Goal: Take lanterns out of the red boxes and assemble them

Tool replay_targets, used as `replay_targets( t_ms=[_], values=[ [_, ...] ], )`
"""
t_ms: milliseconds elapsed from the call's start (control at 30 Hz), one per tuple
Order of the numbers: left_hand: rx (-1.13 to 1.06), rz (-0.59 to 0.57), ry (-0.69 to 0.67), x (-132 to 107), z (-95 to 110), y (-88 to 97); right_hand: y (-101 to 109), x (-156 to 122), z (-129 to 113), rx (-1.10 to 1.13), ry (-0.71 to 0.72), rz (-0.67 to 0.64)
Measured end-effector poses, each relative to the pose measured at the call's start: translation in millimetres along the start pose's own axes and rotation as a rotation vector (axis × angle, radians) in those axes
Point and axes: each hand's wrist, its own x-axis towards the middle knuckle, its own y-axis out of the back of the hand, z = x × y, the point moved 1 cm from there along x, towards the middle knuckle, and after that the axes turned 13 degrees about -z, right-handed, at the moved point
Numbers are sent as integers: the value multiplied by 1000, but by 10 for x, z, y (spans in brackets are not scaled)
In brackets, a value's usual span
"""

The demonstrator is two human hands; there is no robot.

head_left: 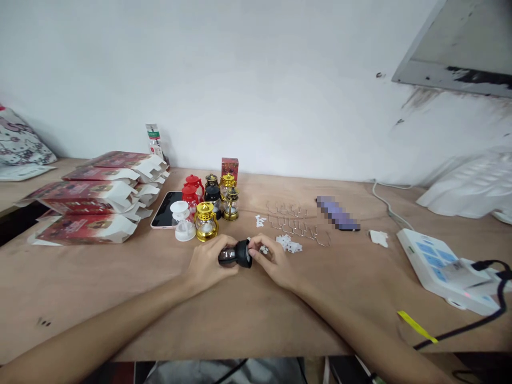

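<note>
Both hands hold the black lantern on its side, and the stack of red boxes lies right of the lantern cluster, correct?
Not quite. The left hand and right hand do hold the black lantern on its side, but the stack of red boxes lies left of the lantern cluster, as the head view shows.

Forearms angled inward, left hand [206, 264] and right hand [272, 261] nearly together, fingers apparently curled.

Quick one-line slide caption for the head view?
Left hand and right hand hold a black mini lantern sideways at a wooden table, near more lanterns and stacked red boxes.
</note>
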Motion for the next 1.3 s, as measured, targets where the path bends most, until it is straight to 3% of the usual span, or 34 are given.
replay_targets(
  t_ms=[333,467,567,633,733,833,933,1067,1300],
  values=[
    [-28,-49,25,2,9,-2,-7,-7,55,9,-4,-51],
    [-72,-8,-4,4,-20,-14,-11,17,84,-30,-15,-1],
    [-130,47,1,-2,-50,-23,113,45,166,-58,-73,78],
    [-143,63,-16,-9,-60,-23,229,57,235,-153,-111,89],
    [-119,70,-103,-15,-50,-10,343,62,316,-419,-110,0],
    [-42,128,-146,-11,-39,12,354,59,351,-665,-94,-57],
    [9,157,-124,1,-48,22,340,61,355,-765,-104,-48],
    [-1,139,-112,10,-65,21,359,59,364,-757,-107,-22],
    [9,144,-146,8,-56,23,325,70,399,-678,-99,-92]
  ],
)
